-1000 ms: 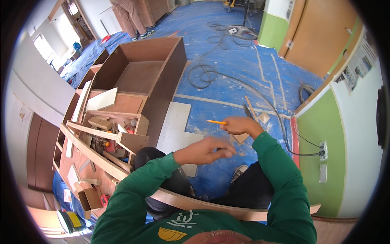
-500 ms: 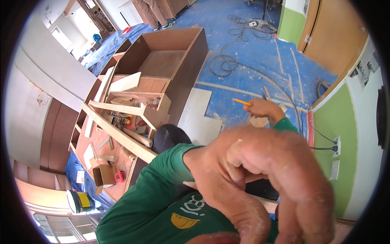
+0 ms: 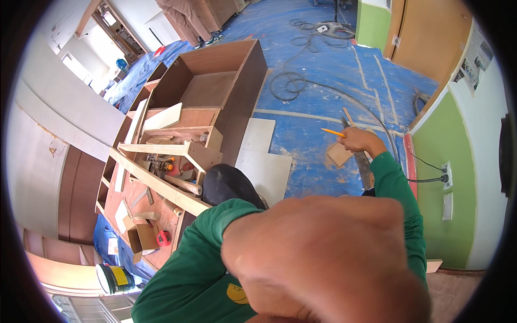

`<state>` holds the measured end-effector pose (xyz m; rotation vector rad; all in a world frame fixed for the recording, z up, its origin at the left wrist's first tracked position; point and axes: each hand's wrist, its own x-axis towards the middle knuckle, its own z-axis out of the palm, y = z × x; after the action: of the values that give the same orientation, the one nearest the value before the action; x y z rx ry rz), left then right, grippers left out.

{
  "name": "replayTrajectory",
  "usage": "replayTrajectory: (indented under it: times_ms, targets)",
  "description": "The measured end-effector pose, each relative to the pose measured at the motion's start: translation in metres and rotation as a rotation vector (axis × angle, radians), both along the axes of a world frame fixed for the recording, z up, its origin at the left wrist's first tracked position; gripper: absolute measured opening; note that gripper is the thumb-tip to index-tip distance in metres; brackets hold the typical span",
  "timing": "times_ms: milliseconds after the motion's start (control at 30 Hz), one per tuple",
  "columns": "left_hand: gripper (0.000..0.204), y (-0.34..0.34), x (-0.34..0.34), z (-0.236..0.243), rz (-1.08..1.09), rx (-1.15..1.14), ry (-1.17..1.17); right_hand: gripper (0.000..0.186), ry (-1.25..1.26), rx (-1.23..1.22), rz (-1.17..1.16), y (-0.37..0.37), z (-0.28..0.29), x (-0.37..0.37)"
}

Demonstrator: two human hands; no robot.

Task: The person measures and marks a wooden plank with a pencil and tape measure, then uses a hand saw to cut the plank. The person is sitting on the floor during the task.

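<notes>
My right hand (image 3: 362,141), at the end of a green sleeve, is closed on an orange pencil (image 3: 332,132) that points left. Below it on the blue sheeting lie a square piece of wood (image 3: 339,154) and a long, dark, flat tool (image 3: 363,169), partly hidden by the hand and sleeve. Close up, my left hand (image 3: 323,258) fills the lower middle, bent at the wrist and smeared by motion. Its fingers are hidden, so whether it holds anything does not show. My dark-clothed knee (image 3: 229,185) is beside the wooden tool tray (image 3: 214,141).
A brown cabinet carcass (image 3: 239,81) lies at left, with wood strips, a cardboard box (image 3: 144,237) and a red tape measure (image 3: 163,237) on it. White panels (image 3: 264,167) and a black cable (image 3: 344,92) lie on the floor. Another person's legs (image 3: 186,24) stand behind.
My left hand has turned and shifted, hiding its fingers. The right hand with the pencil appears a little farther right, with more of its sleeve showing. The whole view has shifted slightly.
</notes>
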<state>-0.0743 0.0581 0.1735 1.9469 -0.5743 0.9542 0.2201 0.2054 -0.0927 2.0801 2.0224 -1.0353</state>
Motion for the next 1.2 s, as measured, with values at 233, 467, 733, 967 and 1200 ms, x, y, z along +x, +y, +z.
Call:
replayTrajectory:
  times_ms: [233, 467, 733, 967, 1200]
  targets:
    - [0.034, 0.012, -0.022, 0.001, 0.324, 0.281, 0.062, 0.043, 0.03, 0.02, 0.013, 0.004, 0.002, -0.011]
    - [0.033, 0.088, -0.032, -0.077, 0.594, 0.194, 0.324, 0.048, 0.162, -0.072, -0.042, 0.014, -0.007, -0.013]
    - [0.043, 0.171, -0.062, -0.293, 0.675, 0.281, 1.34, 0.052, 0.186, 0.06, -0.102, 0.031, -0.002, -0.021]
    - [0.06, 0.158, -0.038, -0.308, 0.402, 0.248, 1.56, 0.058, -0.037, 0.779, -0.138, 0.063, 0.062, -0.027]
    - [0.054, 0.169, -0.051, -0.304, 0.512, 0.277, 1.52, 0.07, -0.296, 0.765, -0.156, 0.214, 0.244, -0.041]
